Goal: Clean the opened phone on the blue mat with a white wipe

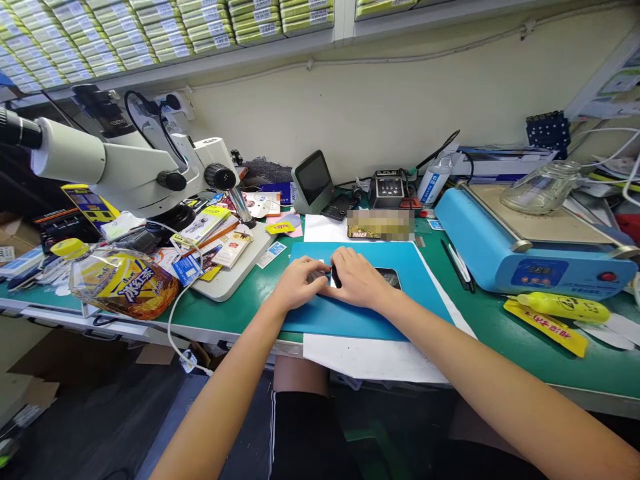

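Green cluttered bench (240, 307), blue rubber mat (360, 313) lying centre frame. Right hand (357, 280) pinching small black tool (336, 277) at flat dark phone-like slab (393, 277) on mat. Left hand (300, 283) curling over slab's left end, can't tell its grip tbh. Looking like fiddly edge work, next move needing steady fingertips.

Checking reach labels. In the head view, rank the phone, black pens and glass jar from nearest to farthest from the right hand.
1. phone: on the blue mat, partly under the right hand.
2. black pens: just right of the mat, in front of the blue machine.
3. glass jar: back right, lying on top of that machine.
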`<state>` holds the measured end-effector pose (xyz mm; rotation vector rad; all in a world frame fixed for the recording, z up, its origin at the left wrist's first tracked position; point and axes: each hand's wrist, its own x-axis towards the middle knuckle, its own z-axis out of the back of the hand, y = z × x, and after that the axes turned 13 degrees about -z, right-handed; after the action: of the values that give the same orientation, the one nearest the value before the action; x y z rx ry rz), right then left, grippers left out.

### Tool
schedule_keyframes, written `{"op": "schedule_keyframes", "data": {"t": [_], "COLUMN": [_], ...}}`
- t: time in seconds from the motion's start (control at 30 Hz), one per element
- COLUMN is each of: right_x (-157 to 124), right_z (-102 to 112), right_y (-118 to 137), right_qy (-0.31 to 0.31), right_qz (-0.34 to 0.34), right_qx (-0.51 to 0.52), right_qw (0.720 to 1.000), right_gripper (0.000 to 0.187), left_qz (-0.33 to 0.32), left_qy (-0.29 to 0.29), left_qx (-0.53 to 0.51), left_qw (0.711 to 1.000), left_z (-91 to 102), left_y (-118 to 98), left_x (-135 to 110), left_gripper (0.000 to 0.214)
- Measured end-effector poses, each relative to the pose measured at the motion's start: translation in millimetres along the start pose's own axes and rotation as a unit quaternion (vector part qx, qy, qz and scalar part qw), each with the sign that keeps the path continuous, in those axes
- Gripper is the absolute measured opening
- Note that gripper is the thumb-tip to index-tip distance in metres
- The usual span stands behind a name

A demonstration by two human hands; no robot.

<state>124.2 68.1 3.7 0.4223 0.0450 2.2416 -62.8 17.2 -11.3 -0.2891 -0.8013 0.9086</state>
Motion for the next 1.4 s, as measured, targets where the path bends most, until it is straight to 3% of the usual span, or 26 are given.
{"op": "schedule_keyframes", "data": {"t": [0.37, 0.47, 0.87, 1.4], "right_x": [0.1, -1.9, -3.2, -4.1], "right_z": [-2.0, 2.0, 11.3, 7.3], "right_y": [-3.7, -5.2, -8.5, -4.2], "right_qy": [-0.027, -0.009, 0.039, 0.029], "right_qz": [0.014, 0.013, 0.017, 0.006], "right_qx": [0.037, 0.026, 0.034, 0.027], "right_qw": [0.999, 1.000, 0.999, 0.999], "right_gripper": [0.053, 0.060, 0.040, 0.030], "left_qz": [0.010, 0.013, 0.020, 0.016], "left_qy": [0.004, 0.006, 0.005, 0.003], "left_qx": [-0.011, -0.014, -0.020, -0.019], "left_qw": [1.000, 1.000, 1.000, 1.000], "left_z": [1.4, 2.1, 3.0, 2.1], "left_y": [-1.9, -2.6, -4.3, -3.3], "left_x": [1.1, 1.5, 1.9, 1.2], "left_gripper": [0.023, 0.022, 0.021, 0.020]}}
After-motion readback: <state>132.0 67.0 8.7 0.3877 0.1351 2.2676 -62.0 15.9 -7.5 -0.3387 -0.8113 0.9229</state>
